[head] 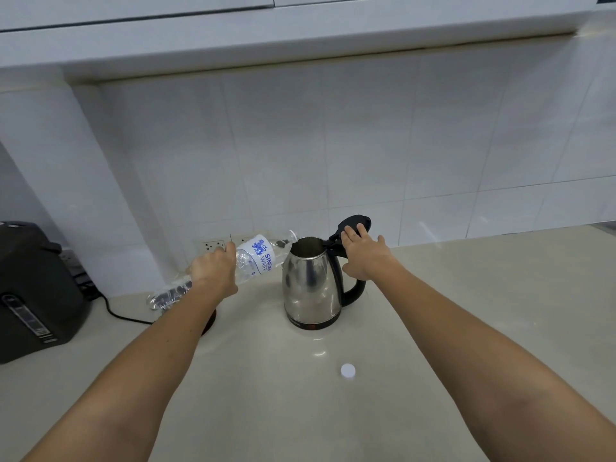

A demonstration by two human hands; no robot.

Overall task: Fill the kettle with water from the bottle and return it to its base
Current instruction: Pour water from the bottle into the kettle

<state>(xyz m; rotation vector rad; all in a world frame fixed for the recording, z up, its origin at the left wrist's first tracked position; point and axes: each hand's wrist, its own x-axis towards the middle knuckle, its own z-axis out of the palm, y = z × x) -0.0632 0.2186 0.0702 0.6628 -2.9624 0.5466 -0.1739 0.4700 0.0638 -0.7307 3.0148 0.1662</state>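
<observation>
A steel kettle (308, 285) with a black handle stands on the pale counter, off its base, with its black lid (353, 225) tipped up and open. My right hand (363, 255) rests on the top of the handle and touches the lid with its fingertips. My left hand (215, 271) grips a clear plastic water bottle (256, 258) around its middle. The bottle lies almost level, its open mouth at the kettle's rim. The dark round kettle base (210, 321) sits on the counter left of the kettle, mostly hidden under my left forearm.
A white bottle cap (347, 370) lies on the counter in front of the kettle. A black appliance (36, 288) stands at the far left, with a black cord (120, 313) running toward the base. Wall sockets (215, 245) sit behind the bottle. A tiled wall rises close behind.
</observation>
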